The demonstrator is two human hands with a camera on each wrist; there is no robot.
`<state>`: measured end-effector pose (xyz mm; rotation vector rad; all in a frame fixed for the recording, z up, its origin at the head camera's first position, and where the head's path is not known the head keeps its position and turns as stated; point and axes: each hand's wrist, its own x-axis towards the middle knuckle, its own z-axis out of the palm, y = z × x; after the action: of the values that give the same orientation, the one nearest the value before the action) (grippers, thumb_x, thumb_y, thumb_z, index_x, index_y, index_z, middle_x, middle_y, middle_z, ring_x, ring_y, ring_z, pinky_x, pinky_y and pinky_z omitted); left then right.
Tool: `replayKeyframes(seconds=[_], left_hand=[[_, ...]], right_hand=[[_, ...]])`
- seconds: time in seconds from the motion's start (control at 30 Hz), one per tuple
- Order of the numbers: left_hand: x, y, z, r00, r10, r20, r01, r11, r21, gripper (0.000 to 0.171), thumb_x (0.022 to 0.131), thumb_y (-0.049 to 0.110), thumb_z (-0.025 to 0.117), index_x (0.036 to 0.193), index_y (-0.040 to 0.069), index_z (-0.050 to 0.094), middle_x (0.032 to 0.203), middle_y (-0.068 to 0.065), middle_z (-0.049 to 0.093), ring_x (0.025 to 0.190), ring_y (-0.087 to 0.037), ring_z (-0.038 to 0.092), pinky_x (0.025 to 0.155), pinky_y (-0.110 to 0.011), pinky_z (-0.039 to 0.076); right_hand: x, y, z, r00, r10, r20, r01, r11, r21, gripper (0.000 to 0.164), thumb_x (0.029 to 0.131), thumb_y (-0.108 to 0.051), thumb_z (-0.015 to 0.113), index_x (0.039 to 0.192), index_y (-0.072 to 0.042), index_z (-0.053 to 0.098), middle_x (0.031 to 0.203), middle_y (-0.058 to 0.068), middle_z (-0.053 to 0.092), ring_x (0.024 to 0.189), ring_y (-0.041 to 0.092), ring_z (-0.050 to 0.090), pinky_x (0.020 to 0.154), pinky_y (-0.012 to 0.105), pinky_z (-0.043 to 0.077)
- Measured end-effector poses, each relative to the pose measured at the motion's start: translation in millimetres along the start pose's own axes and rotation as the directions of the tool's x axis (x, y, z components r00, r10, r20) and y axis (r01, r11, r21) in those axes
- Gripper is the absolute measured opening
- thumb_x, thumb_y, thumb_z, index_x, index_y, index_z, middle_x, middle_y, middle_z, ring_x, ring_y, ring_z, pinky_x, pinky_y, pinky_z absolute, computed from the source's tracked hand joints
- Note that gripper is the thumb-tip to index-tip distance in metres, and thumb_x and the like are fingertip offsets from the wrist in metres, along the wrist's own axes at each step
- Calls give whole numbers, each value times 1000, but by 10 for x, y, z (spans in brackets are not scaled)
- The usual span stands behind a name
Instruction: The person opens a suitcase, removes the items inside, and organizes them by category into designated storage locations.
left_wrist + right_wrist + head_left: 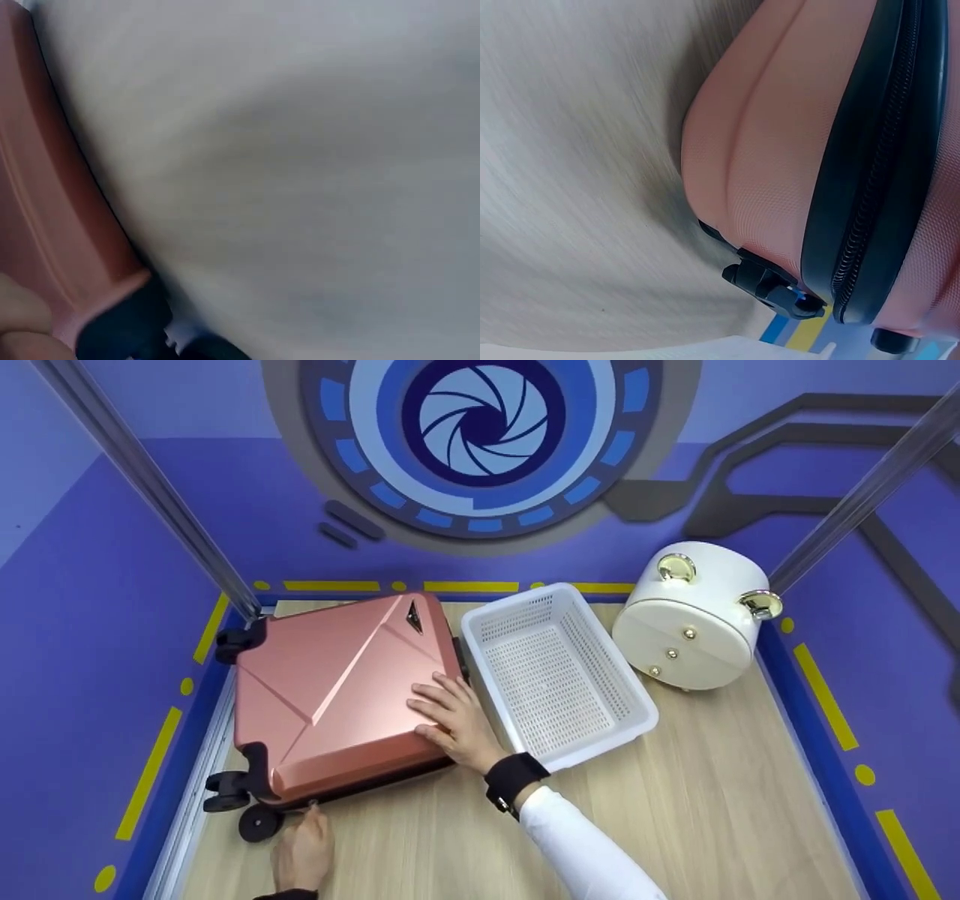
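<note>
A pink hard-shell suitcase (352, 675) lies flat on the left part of the table, its black wheels (261, 823) toward the left. My right hand (461, 724) rests on the top shell near the right end, fingers spread. Beside the front lower edge, my left hand (302, 847) has curled fingers that seem to pinch a small zipper pull (313, 803), mostly hidden by the fingertips. The left wrist view catches only a few fingers (26, 322) by the suitcase corner. A black-edged zipper (877, 165) runs along the suitcase side in the right wrist view.
A white perforated plastic basket (651, 721) stands just right of the suitcase. Farther right, a white round-fronted case (682, 641) with gold ear-shaped parts and gold studs leans near the corner. Blue-purple walls and metal posts (161, 495) bound the wooden table (720, 795).
</note>
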<state>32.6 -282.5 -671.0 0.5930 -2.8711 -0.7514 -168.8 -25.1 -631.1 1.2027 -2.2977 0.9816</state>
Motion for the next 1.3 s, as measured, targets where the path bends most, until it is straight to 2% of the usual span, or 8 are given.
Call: replayKeyframes(seconds=[0.13,0.4,0.6,0.77,0.9,1.07,1.17,1.3], left_hand=[[50,-115,-93,1000,-7,16,6,1000,26,45,108,21,37,73,0,57,71,-29,66,65,-52,66,51,-60,46],[83,-324,-263,993,-102,57,100,994,30,48,110,26,31,84,-3,59,84,-37,67,68,-58,64,53,-65,46],[231,-568,-420,985,-164,53,163,986,31,52,110,29,28,90,-6,61,89,-43,65,76,-63,63,58,-69,46],[338,-649,-476,977,-205,54,204,979,18,55,110,33,26,91,-5,62,92,-43,65,79,-64,63,58,-69,45],[267,-629,-457,972,-234,38,234,972,-8,55,109,32,28,85,-5,61,87,-42,65,75,-63,63,54,-67,45],[23,-515,-354,965,-249,-75,249,968,-17,48,106,26,36,74,-3,55,69,-38,60,57,-59,57,48,-64,40],[-115,-366,-213,963,-216,-162,214,976,-31,41,102,22,40,74,-4,54,63,-34,57,53,-56,53,47,-62,38],[-279,-86,23,961,-142,-235,134,990,-52,31,97,19,47,80,-5,58,58,-29,55,47,-51,50,45,-58,37]], right_hand=[[11,-4,-2,1000,4,-2,-4,1000,13,56,107,-57,40,135,-19,70,147,3,61,145,34,45,117,66,29],[-3,-31,17,1000,10,7,-10,999,31,41,101,-44,58,133,-21,71,147,0,61,146,33,44,118,64,28],[-2,-20,28,1000,-12,-13,12,1000,15,45,104,-50,54,132,-20,72,146,1,62,145,32,45,116,65,31],[11,2,47,996,-77,-41,77,997,-21,57,90,-57,70,133,-20,70,145,2,63,142,34,48,114,64,35],[18,39,39,993,-115,-28,114,993,-22,64,82,-56,78,135,-20,69,145,3,62,142,35,48,114,64,35],[40,108,-13,993,-114,39,115,993,-8,59,94,-56,65,140,-21,65,152,4,57,148,36,41,117,64,32],[48,139,-44,998,-47,39,47,999,-11,52,99,-49,60,142,-20,64,156,9,52,150,42,36,117,67,30],[75,159,-66,990,142,-3,-142,990,-2,47,101,-32,63,145,-16,61,162,18,41,149,54,27,116,71,25]])
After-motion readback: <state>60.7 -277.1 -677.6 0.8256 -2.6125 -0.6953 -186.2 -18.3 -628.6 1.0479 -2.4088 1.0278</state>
